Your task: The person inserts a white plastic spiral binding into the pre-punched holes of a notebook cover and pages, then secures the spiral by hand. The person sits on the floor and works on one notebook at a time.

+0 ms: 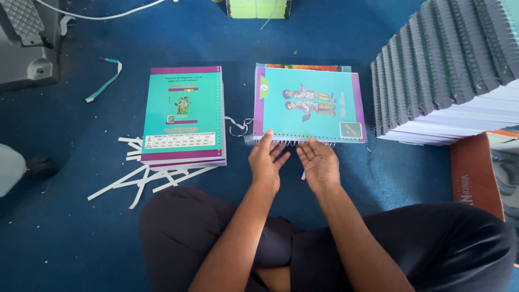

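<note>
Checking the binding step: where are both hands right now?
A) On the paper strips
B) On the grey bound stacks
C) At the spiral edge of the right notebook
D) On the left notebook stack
C: the left hand and right hand touch the wire spiral edge of the teal notebook.

teal spiral-bound notebook (309, 105) lies flat, cover up, on blue floor.

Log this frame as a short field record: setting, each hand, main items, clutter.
setting: person seated cross-legged on blue carpet
left hand: fingertips on near edge of teal notebook, at its wire spiral
right hand: open, palm up, fingers at the same spiral edge
left of hands: stack of notebooks, back cover up
right: tall pile of spiral-bound notebooks
clutter: white paper strips
</note>
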